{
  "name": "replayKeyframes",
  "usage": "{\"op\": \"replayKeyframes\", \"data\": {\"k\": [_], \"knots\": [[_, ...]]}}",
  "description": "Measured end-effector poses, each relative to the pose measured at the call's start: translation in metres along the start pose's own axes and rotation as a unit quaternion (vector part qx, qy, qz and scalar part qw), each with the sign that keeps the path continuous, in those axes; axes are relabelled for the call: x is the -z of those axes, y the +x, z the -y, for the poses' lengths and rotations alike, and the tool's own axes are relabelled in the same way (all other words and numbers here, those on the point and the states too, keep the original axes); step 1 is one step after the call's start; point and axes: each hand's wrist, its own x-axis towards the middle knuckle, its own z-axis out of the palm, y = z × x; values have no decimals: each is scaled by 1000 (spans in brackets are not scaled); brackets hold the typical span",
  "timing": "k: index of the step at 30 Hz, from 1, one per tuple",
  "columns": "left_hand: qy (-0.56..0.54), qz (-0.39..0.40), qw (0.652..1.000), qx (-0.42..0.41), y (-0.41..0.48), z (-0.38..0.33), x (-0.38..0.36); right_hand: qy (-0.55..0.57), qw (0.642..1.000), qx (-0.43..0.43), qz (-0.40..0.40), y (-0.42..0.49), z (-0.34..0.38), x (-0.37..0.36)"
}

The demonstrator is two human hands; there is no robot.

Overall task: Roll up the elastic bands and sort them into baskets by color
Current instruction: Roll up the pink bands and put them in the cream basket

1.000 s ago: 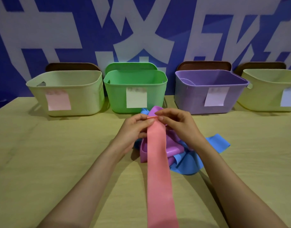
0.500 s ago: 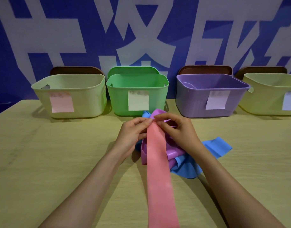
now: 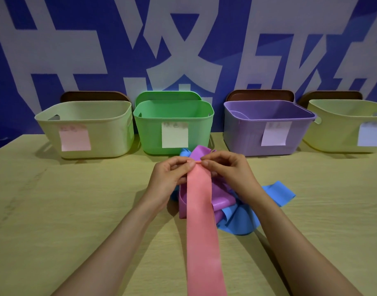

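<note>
Along the far edge of the wooden table point(image 3: 55, 210) stood four baskets in a row. Nearest the far left corner was a cream basket point(image 3: 110, 133) with a pink note point(image 3: 75, 137) on its front. Just beside it stood a green basket point(image 3: 149, 129) bearing a white note point(image 3: 174, 135).

In front of the green basket, toward the middle of the table, the left hand point(image 3: 168, 176) pinched the left corner of the far end of a pink band point(image 3: 201, 221) between thumb and curled fingers. That end was turned over into a small tight roll. The rest of the band ran flat and straight back to the near edge, passing out of view at the bottom. The right hand point(image 3: 228, 169) pinched the right corner of the same rolled end, its fingertips close to those of the left.

Under the hands lay a loose heap: a purple band point(image 3: 221, 199) and a blue band point(image 3: 238, 223), tangled together, the blue one trailing out to the right.

Further right on the far edge stood a purple basket point(image 3: 243, 133) with a lilac note point(image 3: 276, 133), then a second cream basket point(image 3: 332, 129) with a pale blue note point(image 3: 370, 134), cut off by the frame.
</note>
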Motion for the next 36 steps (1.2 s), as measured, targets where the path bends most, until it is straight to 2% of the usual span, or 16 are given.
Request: {"op": "replayKeyframes", "data": {"k": [9,12,17,24,27,31,36], "knots": [[-19,22,999,16,-2,-1,1,30,999,-23,-16,0,1,-1],[-28,14,999,2,-2,-2,0,15,1000,-16,-21,-1,1,-2],[-16,-11,1000,-19,-2,1,1,-8,1000,-12,13,-2,5,-2],[16,-21,998,-61,-1,3,1,-51,998,-22,2,1,1,-4],[-9,-9,999,-47,0,3,0,-35,999,-14,-6,-1,1,-3],[-87,11,996,17,1,3,-1,8,1000,-17,-22,-1,1,-3],[-51,17,998,15,2,1,3,25,999,-29,-17,1,0,-1]]}}
